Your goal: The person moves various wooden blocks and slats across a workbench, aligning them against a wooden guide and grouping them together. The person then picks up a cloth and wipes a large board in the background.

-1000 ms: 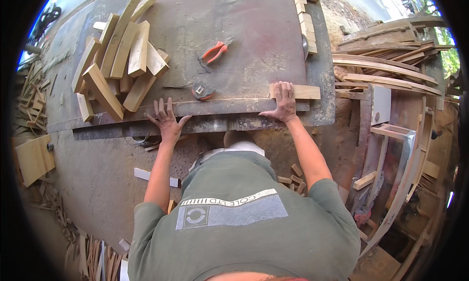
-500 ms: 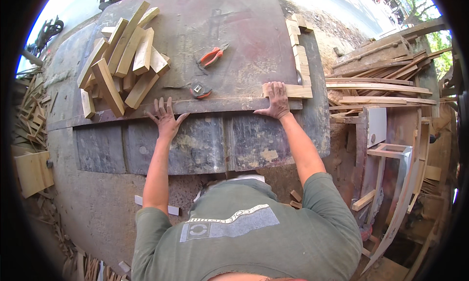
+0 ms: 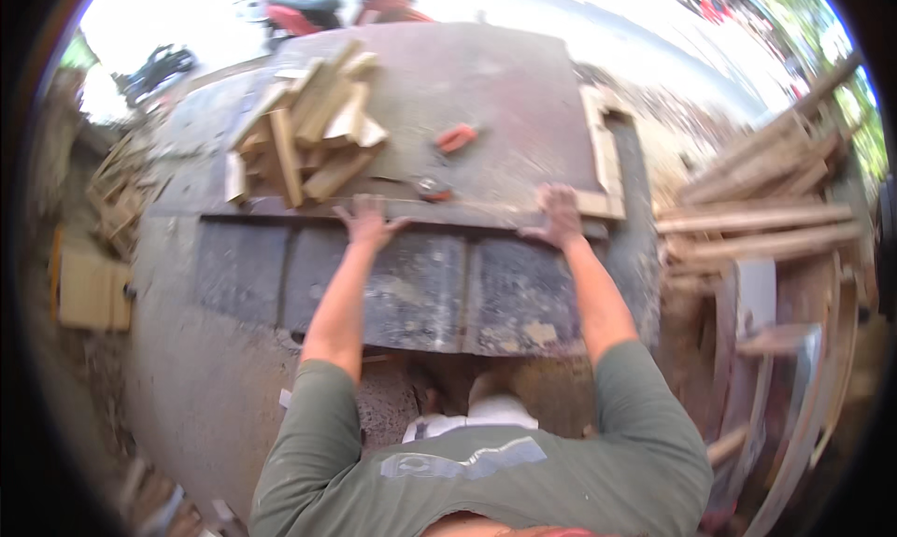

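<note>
My left hand point(image 3: 371, 223) rests on the near edge of the worktable point(image 3: 505, 89), fingers spread and holding nothing. To its left and beyond lies a heap of short wooden blocks point(image 3: 313, 126). My right hand point(image 3: 559, 218) lies with its fingers over the left end of a wooden block point(image 3: 599, 204) at the table's right side, thumb stretched out along the edge. Beyond that block, a row of similar blocks point(image 3: 601, 135) runs away along the table's right edge. Between my hands, farther in, are red-handled pliers point(image 3: 456, 138) and a tape measure point(image 3: 433, 189). The picture is blurred.
Stacked timber point(image 3: 761, 219) and a wooden frame point(image 3: 785, 341) stand to the right. Scrap wood point(image 3: 117, 196) is piled at the left, near a pale wooden box point(image 3: 93, 292). A red motorcycle point(image 3: 304, 12) is parked beyond the table.
My view has tilted up and swung left, so the table sits lower and farther right and more of the motorcycle shows. Both hands keep nearly the same places on the table.
</note>
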### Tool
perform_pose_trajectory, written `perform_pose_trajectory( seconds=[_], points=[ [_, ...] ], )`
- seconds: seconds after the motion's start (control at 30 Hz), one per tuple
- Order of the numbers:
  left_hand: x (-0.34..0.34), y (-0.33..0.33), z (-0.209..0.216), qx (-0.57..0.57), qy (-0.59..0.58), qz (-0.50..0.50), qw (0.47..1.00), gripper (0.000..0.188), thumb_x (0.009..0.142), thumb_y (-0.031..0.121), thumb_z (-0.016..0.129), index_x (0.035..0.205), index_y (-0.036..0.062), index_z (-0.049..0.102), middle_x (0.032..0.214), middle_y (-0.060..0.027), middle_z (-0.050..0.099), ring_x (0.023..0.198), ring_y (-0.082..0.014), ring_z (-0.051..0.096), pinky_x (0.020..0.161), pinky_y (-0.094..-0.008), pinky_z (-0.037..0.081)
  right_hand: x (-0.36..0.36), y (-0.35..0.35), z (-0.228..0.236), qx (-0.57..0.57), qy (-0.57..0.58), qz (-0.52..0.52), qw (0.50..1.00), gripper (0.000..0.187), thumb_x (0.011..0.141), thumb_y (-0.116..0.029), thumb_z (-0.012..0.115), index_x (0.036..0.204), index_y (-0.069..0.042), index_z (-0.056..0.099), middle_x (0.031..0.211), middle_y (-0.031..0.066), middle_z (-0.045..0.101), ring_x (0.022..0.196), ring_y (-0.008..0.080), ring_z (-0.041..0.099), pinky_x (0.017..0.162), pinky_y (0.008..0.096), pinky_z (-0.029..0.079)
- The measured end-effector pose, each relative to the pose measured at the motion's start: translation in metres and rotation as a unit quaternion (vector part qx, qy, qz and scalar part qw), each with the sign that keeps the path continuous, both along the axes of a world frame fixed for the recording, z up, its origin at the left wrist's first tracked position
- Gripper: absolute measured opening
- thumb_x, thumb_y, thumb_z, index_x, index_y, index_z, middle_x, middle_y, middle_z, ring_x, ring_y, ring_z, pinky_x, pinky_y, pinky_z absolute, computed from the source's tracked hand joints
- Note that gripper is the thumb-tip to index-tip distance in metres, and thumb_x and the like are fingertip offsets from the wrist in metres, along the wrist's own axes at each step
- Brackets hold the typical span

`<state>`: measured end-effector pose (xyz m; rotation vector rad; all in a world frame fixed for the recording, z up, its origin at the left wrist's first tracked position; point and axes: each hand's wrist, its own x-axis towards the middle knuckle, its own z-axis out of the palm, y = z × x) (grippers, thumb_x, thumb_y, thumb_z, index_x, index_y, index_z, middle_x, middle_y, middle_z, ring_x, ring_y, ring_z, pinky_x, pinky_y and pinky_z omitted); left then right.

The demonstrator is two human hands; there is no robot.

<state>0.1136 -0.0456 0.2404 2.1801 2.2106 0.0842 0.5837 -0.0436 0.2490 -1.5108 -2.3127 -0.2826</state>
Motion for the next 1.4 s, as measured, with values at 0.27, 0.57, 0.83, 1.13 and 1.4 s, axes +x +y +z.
perform_pose_trajectory(
  seconds=[0.27,0.57,0.83,1.13,1.4],
  points=[
    [-0.001,-0.110,0.037,-0.007,-0.021,0.024,0.999,0.106,0.090,0.090,0.031,0.153,0.0070,0.048,0.161,-0.0211,0.040,0.155,-0.0363,0.029,0.118,-0.0779,-0.002,0.002,-0.105,0.038,-0.089,-0.006,0.002,0.996,0.075,0.086,-0.040,0.077,0.146,-0.002,0.051,0.127,0.0198,0.055,0.124,0.0399,0.052,0.111,0.0503,0.040],
    [-0.087,-0.174,0.104,0.299,-0.159,0.068,0.938,0.066,0.086,0.058,0.076,0.128,0.0088,0.060,0.127,-0.0102,0.060,0.129,-0.0309,0.052,0.107,-0.0569,0.032,-0.028,-0.265,0.143,-0.089,0.074,-0.069,0.991,0.074,0.086,-0.027,0.081,0.146,0.003,0.050,0.129,0.0205,0.056,0.120,0.0419,0.055,0.104,0.0508,0.047],
    [-0.207,-0.110,0.084,0.238,-0.249,0.287,0.894,0.063,0.082,0.048,0.084,0.124,0.0026,0.071,0.112,-0.0119,0.074,0.106,-0.0291,0.068,0.094,-0.0450,0.046,0.021,-0.517,-0.061,-0.595,-0.013,-0.315,0.739,0.061,0.089,-0.033,0.074,0.138,-0.002,0.054,0.130,0.0255,0.055,0.120,0.0457,0.055,0.098,0.0544,0.050],
    [-0.138,-0.186,0.175,0.049,-0.744,0.112,0.657,0.036,0.096,0.024,0.076,0.119,-0.0034,0.074,0.110,-0.0047,0.076,0.101,-0.0098,0.066,0.094,-0.0269,0.049,0.018,-0.544,-0.059,-0.559,0.147,-0.342,0.741,0.052,0.095,-0.039,0.068,0.127,0.001,0.064,0.126,0.0298,0.065,0.116,0.0474,0.062,0.098,0.0520,0.050],
    [0.010,-0.195,0.174,-0.063,-0.741,-0.016,0.668,0.038,0.096,0.017,0.077,0.129,-0.0014,0.071,0.113,-0.0040,0.076,0.102,-0.0086,0.067,0.092,-0.0268,0.051,-0.102,-0.257,0.135,-0.201,0.361,-0.088,0.906,0.047,0.096,-0.024,0.073,0.131,0.005,0.063,0.108,0.0222,0.068,0.091,0.0346,0.066,0.084,0.0425,0.053]
  ],
)
